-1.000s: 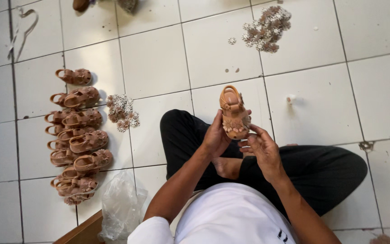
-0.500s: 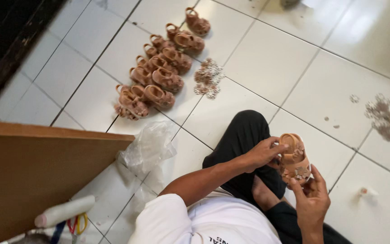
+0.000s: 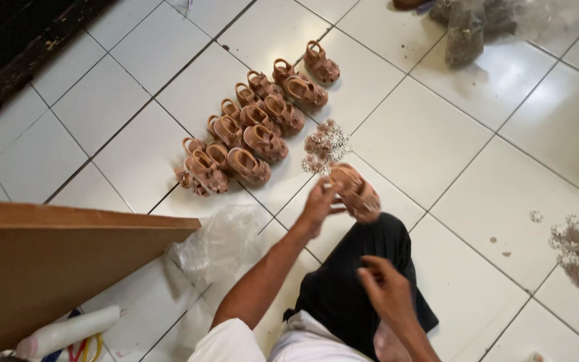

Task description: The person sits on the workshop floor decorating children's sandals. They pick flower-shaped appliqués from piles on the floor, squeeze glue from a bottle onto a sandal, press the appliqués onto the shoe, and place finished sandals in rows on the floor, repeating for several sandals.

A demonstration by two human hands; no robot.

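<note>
The left hand (image 3: 317, 204) grips a brown sandal (image 3: 356, 192) above the knee, rows of sandals (image 3: 252, 127) at ten o'clock; the right hand (image 3: 387, 289), fingers curled, seemingly holds nothing

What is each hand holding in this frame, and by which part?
The left hand grips a small brown sandal by its edge nearest the person. The right hand hovers over the lap; whether it pinches anything cannot be told.

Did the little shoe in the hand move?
Yes. The shoe went from over the knee toward the shoe rows; only the left hand holds it.
</note>
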